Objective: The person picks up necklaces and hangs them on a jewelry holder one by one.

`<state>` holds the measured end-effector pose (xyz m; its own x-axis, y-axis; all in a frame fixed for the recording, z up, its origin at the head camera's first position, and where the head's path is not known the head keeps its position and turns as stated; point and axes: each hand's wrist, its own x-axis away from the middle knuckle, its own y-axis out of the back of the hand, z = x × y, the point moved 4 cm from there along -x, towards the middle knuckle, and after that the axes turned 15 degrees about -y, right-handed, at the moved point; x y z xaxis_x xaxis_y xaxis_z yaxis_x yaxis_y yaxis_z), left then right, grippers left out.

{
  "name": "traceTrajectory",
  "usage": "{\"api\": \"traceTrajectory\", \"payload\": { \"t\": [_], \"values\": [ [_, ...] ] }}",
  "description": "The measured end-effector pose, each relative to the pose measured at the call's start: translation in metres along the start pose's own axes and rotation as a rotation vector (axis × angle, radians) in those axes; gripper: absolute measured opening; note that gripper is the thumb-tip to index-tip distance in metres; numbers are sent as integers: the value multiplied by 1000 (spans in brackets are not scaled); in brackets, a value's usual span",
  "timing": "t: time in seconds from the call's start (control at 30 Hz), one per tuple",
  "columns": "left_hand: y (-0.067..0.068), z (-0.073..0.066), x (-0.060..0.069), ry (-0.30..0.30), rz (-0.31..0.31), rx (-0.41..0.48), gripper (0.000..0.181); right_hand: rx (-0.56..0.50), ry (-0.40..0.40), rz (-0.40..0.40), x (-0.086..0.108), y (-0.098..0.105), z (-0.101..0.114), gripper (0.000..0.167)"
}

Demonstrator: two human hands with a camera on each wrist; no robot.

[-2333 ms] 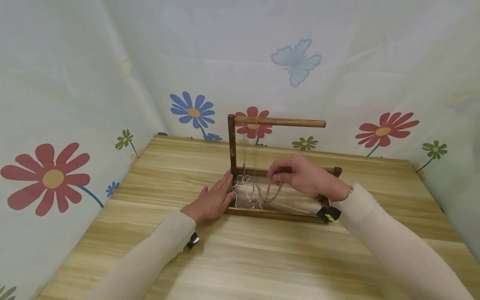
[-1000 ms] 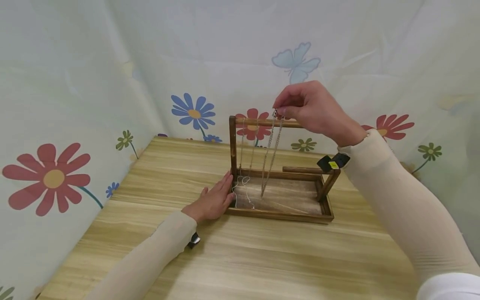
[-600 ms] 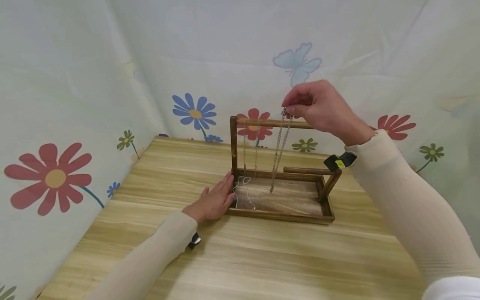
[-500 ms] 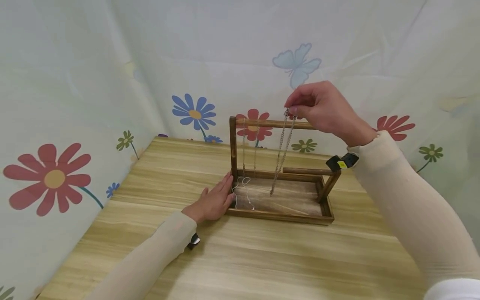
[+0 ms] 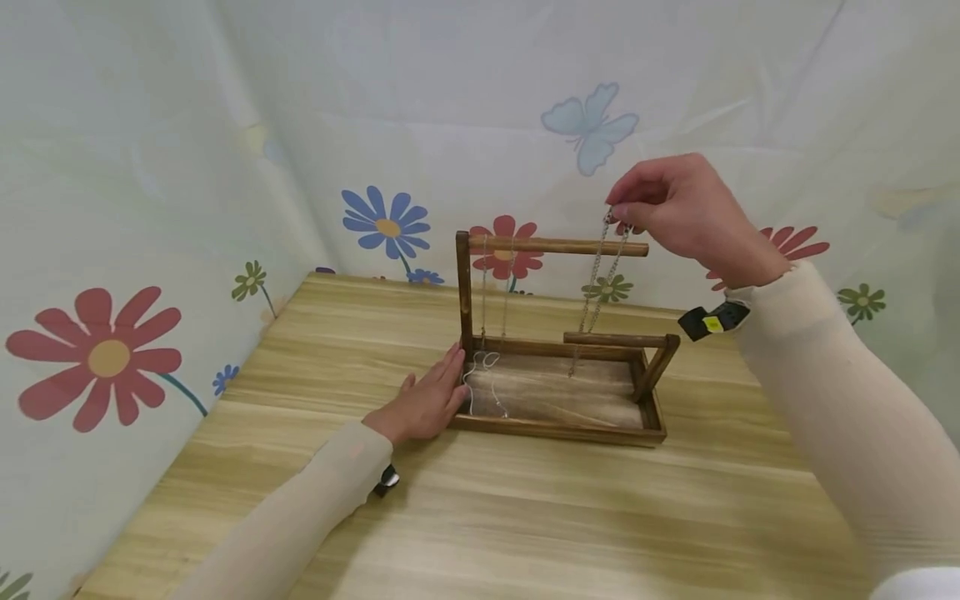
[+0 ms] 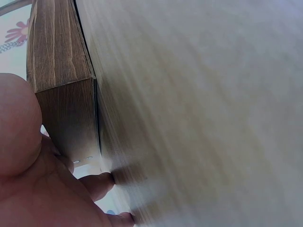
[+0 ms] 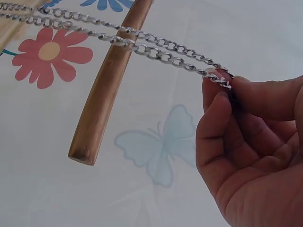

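A silver chain necklace (image 5: 595,275) dangles as a long narrow loop from my right hand (image 5: 693,212), which pinches its top between thumb and fingertips. In the right wrist view the chain (image 7: 163,49) passes across the wooden bar (image 7: 106,90) near its free end; I cannot tell whether they touch. The bar belongs to a dark wooden jewelry stand (image 5: 558,429) with a tray base. My left hand (image 5: 423,404) lies with straight fingers against the tray's left end; in the left wrist view its fingertips (image 6: 124,219) touch the tabletop beside the tray wall (image 6: 71,118).
Two thin necklaces (image 5: 483,287) hang from the upper bar near its post. A fine silver chain (image 5: 495,387) lies in the tray's left part. A shorter, lower bar (image 5: 615,340) sticks out leftward from the right post. Behind the wooden table (image 5: 525,517) hangs a flowered cloth (image 5: 675,108).
My right hand has picked the necklace out of the tray, lifted it above the upper bar, then moved rightward to the bar's free end. The left hand has stayed in place.
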<state>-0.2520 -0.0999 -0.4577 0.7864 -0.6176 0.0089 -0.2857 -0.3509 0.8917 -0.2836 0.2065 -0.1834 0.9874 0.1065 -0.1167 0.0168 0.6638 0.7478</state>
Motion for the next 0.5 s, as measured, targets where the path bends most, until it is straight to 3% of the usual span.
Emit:
{"api": "traceTrajectory", "payload": {
  "t": [0.27, 0.5],
  "values": [
    [-3, 4, -1, 1, -5, 6, 69, -62, -113, -25, -1, 15, -15, 21],
    [0, 0, 1, -9, -14, 11, 68, -129, -238, -46, -3, 28, -29, 23]
  ]
}}
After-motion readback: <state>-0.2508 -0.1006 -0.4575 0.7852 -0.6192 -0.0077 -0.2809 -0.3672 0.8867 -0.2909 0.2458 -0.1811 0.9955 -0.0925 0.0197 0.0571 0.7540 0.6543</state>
